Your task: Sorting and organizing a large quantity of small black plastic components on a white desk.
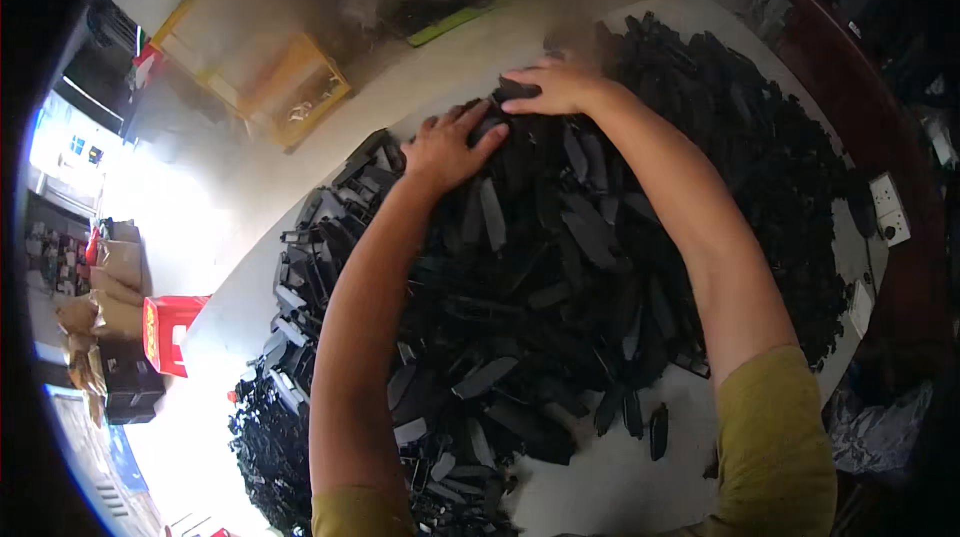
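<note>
A wide heap of long, flat black plastic pieces (590, 237) covers much of a pale table (600, 487). Both my arms reach across to its far edge. My left hand (447, 149) lies on the pieces there, its fingers stretched and thumb apart, with a dark piece (486, 125) under or beside the thumb. Just to its right, my right hand (560, 87) has thumb and fingers around a small black plastic piece (516, 90). What lies beneath both palms is hidden.
Smaller black parts (265, 447) are piled at the lower left. A red box (175, 335) stands beyond the table's left edge, near cardboard boxes (120, 262). A white power strip (889, 209) sits at the right edge. A yellow frame (310, 87) stands beyond the far side.
</note>
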The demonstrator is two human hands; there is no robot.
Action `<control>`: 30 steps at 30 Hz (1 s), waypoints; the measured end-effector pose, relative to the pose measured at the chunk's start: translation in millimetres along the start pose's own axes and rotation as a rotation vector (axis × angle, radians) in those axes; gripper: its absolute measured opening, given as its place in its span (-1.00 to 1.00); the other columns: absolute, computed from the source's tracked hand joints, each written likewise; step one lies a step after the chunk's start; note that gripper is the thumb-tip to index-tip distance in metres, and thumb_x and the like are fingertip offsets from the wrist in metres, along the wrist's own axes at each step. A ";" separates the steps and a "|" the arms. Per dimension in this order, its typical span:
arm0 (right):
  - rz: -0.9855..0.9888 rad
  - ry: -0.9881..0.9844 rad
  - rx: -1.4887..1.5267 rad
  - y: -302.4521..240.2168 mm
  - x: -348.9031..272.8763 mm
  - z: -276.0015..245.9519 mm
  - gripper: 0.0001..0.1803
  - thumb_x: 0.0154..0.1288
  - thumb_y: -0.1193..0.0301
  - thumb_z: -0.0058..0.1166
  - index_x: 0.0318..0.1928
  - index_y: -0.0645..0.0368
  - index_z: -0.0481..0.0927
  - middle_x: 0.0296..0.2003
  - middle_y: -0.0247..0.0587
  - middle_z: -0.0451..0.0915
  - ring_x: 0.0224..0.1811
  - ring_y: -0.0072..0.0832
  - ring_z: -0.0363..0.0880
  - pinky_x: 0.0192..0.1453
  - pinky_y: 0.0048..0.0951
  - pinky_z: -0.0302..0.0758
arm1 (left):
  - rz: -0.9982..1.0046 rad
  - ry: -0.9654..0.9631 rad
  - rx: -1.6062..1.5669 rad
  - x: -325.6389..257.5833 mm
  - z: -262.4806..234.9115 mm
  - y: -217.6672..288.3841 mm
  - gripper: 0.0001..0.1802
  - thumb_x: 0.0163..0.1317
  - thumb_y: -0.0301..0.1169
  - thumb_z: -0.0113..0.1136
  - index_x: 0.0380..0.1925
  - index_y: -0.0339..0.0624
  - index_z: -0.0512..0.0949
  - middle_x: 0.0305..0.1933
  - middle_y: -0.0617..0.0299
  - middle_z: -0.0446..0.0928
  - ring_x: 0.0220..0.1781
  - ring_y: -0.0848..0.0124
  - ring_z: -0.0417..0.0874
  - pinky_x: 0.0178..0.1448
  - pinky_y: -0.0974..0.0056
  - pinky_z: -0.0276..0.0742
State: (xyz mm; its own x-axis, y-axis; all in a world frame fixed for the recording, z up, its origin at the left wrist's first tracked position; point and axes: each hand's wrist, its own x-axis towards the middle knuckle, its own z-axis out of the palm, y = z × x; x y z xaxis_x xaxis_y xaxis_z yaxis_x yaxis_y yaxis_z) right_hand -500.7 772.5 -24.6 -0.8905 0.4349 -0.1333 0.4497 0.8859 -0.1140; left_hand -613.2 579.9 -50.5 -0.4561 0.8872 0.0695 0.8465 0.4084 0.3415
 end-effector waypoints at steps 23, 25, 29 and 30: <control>-0.393 -0.024 0.010 -169.3 -50.8 -56.6 -0.41 0.28 -0.16 -0.01 -0.10 0.12 0.65 -0.19 -0.06 0.60 0.06 -0.18 0.49 0.04 -0.24 0.45 | 0.045 0.298 0.001 -153.1 -123.1 -114.2 -0.51 0.32 -0.02 0.06 0.03 -0.18 0.57 0.16 -0.12 0.49 0.23 0.02 0.47 0.29 0.02 0.36; -0.359 0.105 0.173 -195.5 11.8 -2.5 -0.29 0.16 -0.38 -0.11 0.21 -0.34 0.47 0.35 -0.11 0.19 0.44 0.06 -0.05 0.31 0.38 0.04 | -0.211 0.260 0.046 -140.9 -103.0 -148.3 -0.37 0.36 0.12 -0.10 0.23 -0.05 0.42 0.31 -0.15 0.34 0.36 -0.06 0.31 0.40 -0.04 0.19; -0.161 -0.082 0.162 -277.1 11.1 36.1 -0.22 0.13 -0.43 -0.20 0.36 -0.58 0.24 0.51 -0.21 -0.11 0.53 0.10 -0.35 0.40 0.43 -0.29 | -0.177 0.000 -0.323 -151.2 -74.1 -196.2 -0.28 0.32 0.26 -0.20 0.35 0.15 0.27 0.40 -0.03 0.25 0.42 -0.20 0.16 0.47 -0.09 0.03; -0.171 -0.065 0.184 -272.5 3.6 39.5 -0.23 0.15 -0.43 -0.21 0.36 -0.57 0.24 0.50 -0.21 -0.09 0.53 0.10 -0.34 0.39 0.43 -0.28 | -0.202 -0.013 -0.188 -154.7 -73.2 -177.9 -0.29 0.32 0.26 -0.19 0.35 0.17 0.27 0.40 0.01 0.25 0.44 -0.17 0.14 0.48 -0.08 0.02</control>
State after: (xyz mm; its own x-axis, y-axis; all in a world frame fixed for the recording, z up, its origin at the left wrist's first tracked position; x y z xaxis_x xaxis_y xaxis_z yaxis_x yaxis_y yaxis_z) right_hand -623.8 526.2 -32.9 -0.9511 0.2647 -0.1590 0.3031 0.8987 -0.3170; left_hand -713.3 354.3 -53.4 -0.6058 0.7951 -0.0289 0.6727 0.5313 0.5150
